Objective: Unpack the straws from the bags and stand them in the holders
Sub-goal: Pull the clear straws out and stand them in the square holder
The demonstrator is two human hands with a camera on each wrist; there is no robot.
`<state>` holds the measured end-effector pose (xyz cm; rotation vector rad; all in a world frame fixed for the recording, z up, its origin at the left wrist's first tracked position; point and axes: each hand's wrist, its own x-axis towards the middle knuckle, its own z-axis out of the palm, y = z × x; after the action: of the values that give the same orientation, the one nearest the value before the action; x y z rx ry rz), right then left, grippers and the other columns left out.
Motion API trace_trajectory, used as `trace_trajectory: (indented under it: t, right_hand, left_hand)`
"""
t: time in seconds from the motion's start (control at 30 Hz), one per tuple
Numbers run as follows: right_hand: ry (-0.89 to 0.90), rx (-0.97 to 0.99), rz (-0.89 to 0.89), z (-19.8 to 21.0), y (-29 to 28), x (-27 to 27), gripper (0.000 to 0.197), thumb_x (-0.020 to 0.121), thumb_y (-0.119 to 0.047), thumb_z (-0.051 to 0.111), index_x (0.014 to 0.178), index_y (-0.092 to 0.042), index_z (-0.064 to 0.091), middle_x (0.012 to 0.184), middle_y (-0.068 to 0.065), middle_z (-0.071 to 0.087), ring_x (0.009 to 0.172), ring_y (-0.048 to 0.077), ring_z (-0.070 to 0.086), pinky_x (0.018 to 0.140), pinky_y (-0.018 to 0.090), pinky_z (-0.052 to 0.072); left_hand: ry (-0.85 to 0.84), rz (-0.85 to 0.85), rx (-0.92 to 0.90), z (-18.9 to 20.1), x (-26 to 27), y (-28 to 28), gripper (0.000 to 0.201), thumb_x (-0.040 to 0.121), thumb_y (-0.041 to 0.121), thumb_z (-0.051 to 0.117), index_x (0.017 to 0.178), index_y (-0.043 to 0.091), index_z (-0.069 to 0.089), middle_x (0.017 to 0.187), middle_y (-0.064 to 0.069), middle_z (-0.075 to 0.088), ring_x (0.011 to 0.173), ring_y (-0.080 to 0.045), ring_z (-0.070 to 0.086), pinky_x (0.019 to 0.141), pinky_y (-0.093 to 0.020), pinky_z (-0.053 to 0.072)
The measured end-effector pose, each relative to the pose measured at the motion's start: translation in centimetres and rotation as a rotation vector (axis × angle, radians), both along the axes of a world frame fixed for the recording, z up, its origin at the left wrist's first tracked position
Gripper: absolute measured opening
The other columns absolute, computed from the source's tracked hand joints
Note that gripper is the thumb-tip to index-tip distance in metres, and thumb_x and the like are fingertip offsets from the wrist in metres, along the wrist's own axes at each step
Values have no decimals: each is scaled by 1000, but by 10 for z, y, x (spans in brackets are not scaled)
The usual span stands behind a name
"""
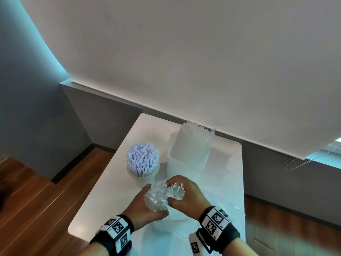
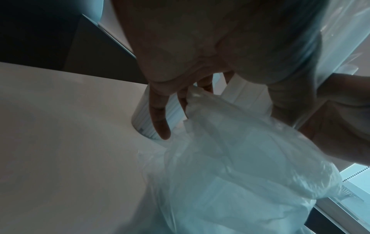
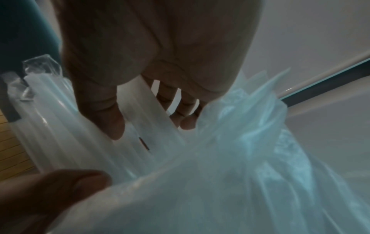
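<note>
On the white table (image 1: pixel 103 191), both hands hold upright bundles of clear wrapped straws over a thin plastic bag (image 1: pixel 208 217). My left hand (image 1: pixel 145 207) grips one bundle of straws (image 1: pixel 156 196), thumb across its near side. My right hand (image 1: pixel 186 193) grips a smaller bundle (image 1: pixel 176 189) beside it. In the right wrist view the thumb and fingers close round long clear straws (image 3: pixel 66 134) rising out of the bag (image 3: pixel 240 174). The left wrist view shows the bag (image 2: pixel 240 158) hanging below the palm.
A round holder (image 1: pixel 143 177) packed with pale lilac straws stands just beyond my left hand, and shows behind the fingers (image 2: pixel 143 120). A white rectangular holder (image 1: pixel 177 163) with wrapped clear straws stands behind my right hand. Wall and blind lie close behind; wooden floor to the left.
</note>
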<state>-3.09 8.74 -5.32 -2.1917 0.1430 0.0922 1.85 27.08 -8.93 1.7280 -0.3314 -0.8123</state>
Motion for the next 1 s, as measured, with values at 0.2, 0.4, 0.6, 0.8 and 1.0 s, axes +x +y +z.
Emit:
trace_trajectory:
  t: [0.2,0.4,0.6,0.8,1.0]
  right_hand:
    - [50,68,-24,6,0,-1,37,68,-22,73,95,-41,57,88,-14,68,84,2,64,75,17,50]
    - [56,32,4,4,1,1,32,69,-21,74,94,-39,65,101,-15,66,94,1,61,81,15,47]
    - [78,92,-57,5,0,0,28,69,-21,73,89,-30,55,87,-12,70,79,6,65,72,27,53]
    - [-5,127,-212,0,-2,-3,19,70,-15,77,85,-20,66,80,-8,68,71,3,63,64,11,46]
    - [-67,186,-311,15,-13,3,12,82,-24,74,89,-18,66,84,-8,74,75,8,70,69,25,57]
  left_hand:
    - [2,-12,9,2,0,0,65,68,9,85,123,27,54,113,14,70,104,-1,65,82,-13,49]
    - [-1,-24,30,2,2,1,64,67,14,86,122,26,55,114,9,70,104,-3,65,83,-15,49]
    - [-2,-13,14,2,1,-1,64,68,8,85,123,24,56,114,9,70,104,-4,65,83,-15,50]
    - [26,7,21,0,2,3,71,68,14,87,127,31,52,119,15,65,105,7,61,78,-5,46]
    - [31,17,30,-6,4,4,74,61,26,89,126,29,54,116,13,68,105,0,64,88,-17,49]
